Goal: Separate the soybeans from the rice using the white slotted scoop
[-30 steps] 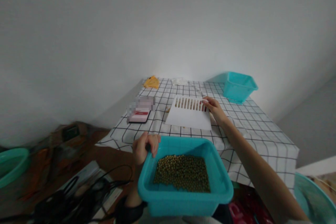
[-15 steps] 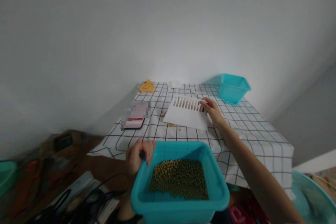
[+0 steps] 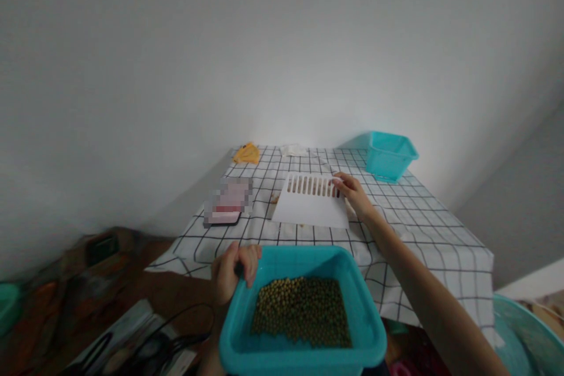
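My left hand [image 3: 226, 277] is closed over the left rim of a turquoise plastic basin [image 3: 304, 353] in front of me. A small dark spot shows between its fingers; I cannot make out what it is. Inside the basin lies a layer of small round tan and olive-green beans [image 3: 304, 311]. On the table, my right hand [image 3: 356, 195] pinches the far right corner of a white sheet [image 3: 311, 209] with a row of slots along its far side. The sheet lies nearly flat, with a few light crumbs [image 3: 275, 198] at its left edge.
A black-and-white checked cloth [image 3: 423, 211] covers the table. On it are a second turquoise basin [image 3: 390, 158], a yellow bag [image 3: 247, 153], a crumpled white tissue [image 3: 293, 150] and a pink, blurred-out device [image 3: 229, 202]. Cables [image 3: 176, 341] and clutter lie on the floor at left.
My right hand has lowered and turned the white sheet slightly, so its near edge is straighter and covers more of the crumbs. My left hand keeps its grip on the basin.
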{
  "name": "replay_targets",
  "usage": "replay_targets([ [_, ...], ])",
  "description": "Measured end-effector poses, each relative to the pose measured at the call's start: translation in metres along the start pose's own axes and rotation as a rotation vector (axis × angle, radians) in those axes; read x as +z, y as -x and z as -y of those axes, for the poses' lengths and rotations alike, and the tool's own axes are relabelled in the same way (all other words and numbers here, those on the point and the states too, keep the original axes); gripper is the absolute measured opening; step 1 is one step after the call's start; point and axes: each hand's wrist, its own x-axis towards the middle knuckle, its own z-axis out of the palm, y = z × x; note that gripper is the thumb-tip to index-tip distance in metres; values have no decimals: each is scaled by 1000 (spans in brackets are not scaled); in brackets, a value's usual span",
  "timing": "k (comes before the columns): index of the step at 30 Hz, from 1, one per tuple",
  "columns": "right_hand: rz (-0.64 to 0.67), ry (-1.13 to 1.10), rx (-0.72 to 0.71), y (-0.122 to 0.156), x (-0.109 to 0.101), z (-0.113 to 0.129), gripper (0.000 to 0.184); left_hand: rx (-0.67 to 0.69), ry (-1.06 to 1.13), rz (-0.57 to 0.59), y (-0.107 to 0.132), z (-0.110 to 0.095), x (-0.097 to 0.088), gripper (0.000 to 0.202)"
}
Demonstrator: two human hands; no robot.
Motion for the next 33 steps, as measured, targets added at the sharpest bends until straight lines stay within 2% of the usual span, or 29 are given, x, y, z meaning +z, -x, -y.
replay_targets([
  [2, 0, 3, -4, 0, -1, 0, 38, 0, 12, -25, 1, 0, 0, 64],
  [6, 3, 13, -7, 1, -3, -1, 36, -3, 5, 23, 0, 1, 0, 64],
  [10, 16, 16, -6, 1, -3, -3, 36, 17, 2, -40, -1, 1, 2, 64],
  [19, 127, -26, 33, 2, -3, 1, 35, 27, 23, -6, -1, -1, 1, 63],
  [24, 229, -57, 91, 6, -1, 5, 32, 19, 55, 4, 1, 0, 1, 63],
  [28, 359, -162, 230, 10, -1, 9, 29, 6, 52, 15, 1, 0, 1, 63],
  [33, 364, -326, 274, 14, -1, 14, 32, 21, 71, 21, 0, 1, 0, 63],
])
